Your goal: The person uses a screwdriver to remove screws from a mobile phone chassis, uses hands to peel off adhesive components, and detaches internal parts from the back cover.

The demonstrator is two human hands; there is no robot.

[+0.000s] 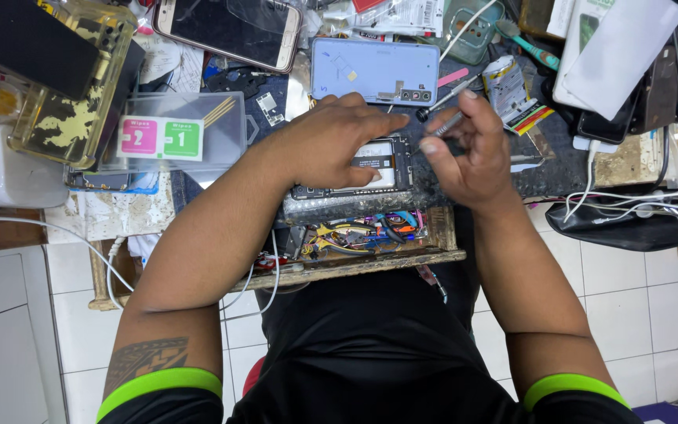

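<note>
An opened phone body [386, 166] with its insides exposed lies flat on the dark work mat [543, 169]. My left hand [335, 141] presses down on it, fingers spread over its upper part. My right hand [472, 149] is closed around a small metal screwdriver [442, 106] held slanted just right of the phone, its tip hidden behind my fingers. A light blue phone back cover [374, 71] lies just beyond both hands.
A gold-edged phone [229, 30] and a clear plastic box [174, 133] with pink and green wipe packets sit at left. A drawer of coloured tools [362, 232] lies below the mat. White cables [645, 206], papers and a teal toothbrush [531, 45] crowd the right.
</note>
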